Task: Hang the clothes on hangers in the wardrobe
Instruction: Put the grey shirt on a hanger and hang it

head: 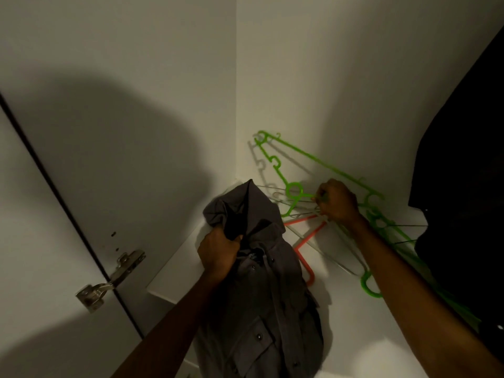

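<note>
Left grip (218, 253) clutches the grey shirt (261, 282); right grip (338, 201) pinches a hanger (294, 190) from the pile. Next, I think: free one hanger and slip it into the collar beside the left grip.

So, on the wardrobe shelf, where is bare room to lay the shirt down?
Bare shelf lies in front, between the grey shirt and the right forearm. Another strip runs along the left edge. The back corner is crowded with green hangers, an orange hanger and wire hangers.

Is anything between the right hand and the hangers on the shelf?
No. The right hand already pinches thin wire hangers in the tangled pile; a green hanger lies across them. The left hand holds the grey shirt clear.
</note>
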{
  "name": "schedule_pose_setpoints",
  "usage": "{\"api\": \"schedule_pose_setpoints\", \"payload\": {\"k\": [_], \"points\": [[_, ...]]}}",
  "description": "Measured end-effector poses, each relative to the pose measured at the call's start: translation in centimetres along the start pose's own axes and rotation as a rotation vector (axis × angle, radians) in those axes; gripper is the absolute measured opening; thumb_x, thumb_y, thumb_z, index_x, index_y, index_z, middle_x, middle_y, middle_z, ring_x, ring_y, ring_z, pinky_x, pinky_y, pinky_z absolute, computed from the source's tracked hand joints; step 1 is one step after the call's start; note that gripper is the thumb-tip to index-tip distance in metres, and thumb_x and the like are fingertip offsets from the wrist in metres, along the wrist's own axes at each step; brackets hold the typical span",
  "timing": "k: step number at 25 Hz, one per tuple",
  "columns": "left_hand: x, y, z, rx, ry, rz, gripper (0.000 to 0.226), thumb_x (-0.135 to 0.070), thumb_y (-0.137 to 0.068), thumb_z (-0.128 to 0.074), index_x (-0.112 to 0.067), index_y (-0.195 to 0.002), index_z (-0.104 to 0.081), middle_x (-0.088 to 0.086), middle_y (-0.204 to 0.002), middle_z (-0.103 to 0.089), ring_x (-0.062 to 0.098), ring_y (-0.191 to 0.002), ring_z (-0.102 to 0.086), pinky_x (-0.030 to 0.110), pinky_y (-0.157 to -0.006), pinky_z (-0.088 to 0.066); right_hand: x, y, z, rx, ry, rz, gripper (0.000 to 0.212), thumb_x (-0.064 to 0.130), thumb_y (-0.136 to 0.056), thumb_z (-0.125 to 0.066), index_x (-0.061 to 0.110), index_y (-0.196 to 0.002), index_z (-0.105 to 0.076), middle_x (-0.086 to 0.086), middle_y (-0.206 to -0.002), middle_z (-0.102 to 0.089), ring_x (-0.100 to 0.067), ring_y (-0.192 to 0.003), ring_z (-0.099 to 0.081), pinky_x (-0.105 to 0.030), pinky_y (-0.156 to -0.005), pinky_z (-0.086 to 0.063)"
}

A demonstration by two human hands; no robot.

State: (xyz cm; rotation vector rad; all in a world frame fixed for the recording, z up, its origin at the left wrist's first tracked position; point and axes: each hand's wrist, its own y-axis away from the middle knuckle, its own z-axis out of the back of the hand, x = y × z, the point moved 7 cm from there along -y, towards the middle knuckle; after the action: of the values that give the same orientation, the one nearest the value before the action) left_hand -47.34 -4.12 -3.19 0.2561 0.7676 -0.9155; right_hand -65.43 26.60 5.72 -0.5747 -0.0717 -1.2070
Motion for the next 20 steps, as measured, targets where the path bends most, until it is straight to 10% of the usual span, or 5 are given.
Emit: {"api": "schedule_pose_setpoints", "payload": {"k": [12, 20], "points": [[-0.1, 1.0, 3.6, -0.052, 0.256, -0.011, 0.043, -0.027, -0.103, -0.056, -0.011, -0.143, -0.055, 0.014, -0.136, -0.062, 0.036, -0.124, -0.059, 0.042, -0.102, -0.045, 15.8, 4.2, 5.8, -0.064, -1.03, 0.268, 0.023, 0.001, -0.108, -0.039, 0.0, -0.12, -0.058, 0.002, -0.077, -0.058, -0.013, -0.072, -0.052, -0.022, -0.076, -0.046], [-0.7, -0.9, 6.3, 0.055, 0.888, 0.124, 0.008, -0.019, -0.094, -0.068, -0.021, -0.094, -0.076, 0.01, -0.096, -0.077, 0.028, -0.092, -0.074, 0.043, -0.086, -0.06, 23.0, 4.1, 2.9, 0.092, -1.528, 0.098, 0.032, -0.006, -0.107, -0.032, 0.005, -0.102, -0.062, -0.006, -0.078, -0.058, -0.016, -0.071, -0.06, -0.054, -0.094, -0.055]]}}
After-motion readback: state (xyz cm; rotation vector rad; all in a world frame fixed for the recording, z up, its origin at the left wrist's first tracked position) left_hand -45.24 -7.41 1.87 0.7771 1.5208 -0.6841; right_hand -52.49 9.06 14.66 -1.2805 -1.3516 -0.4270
